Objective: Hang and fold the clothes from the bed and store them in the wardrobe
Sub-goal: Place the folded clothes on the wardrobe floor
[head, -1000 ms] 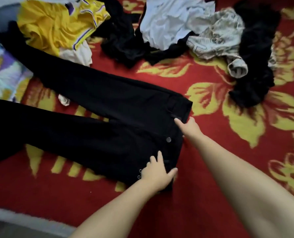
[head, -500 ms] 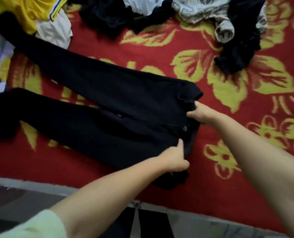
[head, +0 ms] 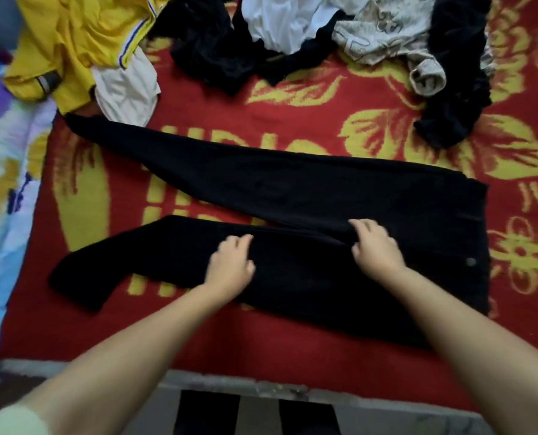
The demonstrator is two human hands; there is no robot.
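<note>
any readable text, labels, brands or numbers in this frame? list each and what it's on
None can be read.
Red blanket: the yellow bar shapes above and below the black trousers look a little like letters, but they are partly covered and spell nothing legible.
Beige patterned garment: dark outline print, too blurred to tell whether it holds letters.
Yellow shirt: blue and white stripes and a grey patch at its lower left edge, no text visible.
Trousers' button: too small to read.

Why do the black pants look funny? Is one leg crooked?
Yes. The black pants lie flat, but their legs splay apart, and the near leg's end bends toward the bed's edge instead of lying straight. The left hand and right hand rest on the near leg. Nothing looks torn or spilled.
</note>
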